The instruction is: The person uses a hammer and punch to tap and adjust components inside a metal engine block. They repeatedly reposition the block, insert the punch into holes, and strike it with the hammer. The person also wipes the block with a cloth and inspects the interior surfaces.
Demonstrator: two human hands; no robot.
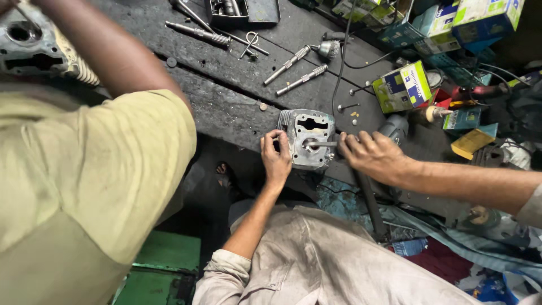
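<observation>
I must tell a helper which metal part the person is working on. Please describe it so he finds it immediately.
Look at the dark workbench, at its near edge. The grey cylinder head sits there between the left hand and right hand. Unlike the slim rod tools behind, it is blocky with openings.

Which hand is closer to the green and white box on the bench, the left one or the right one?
The right. The right hand is just below and left of the green and white box, at a tool in the metal engine part. The left hand grips that part's far side.
</observation>
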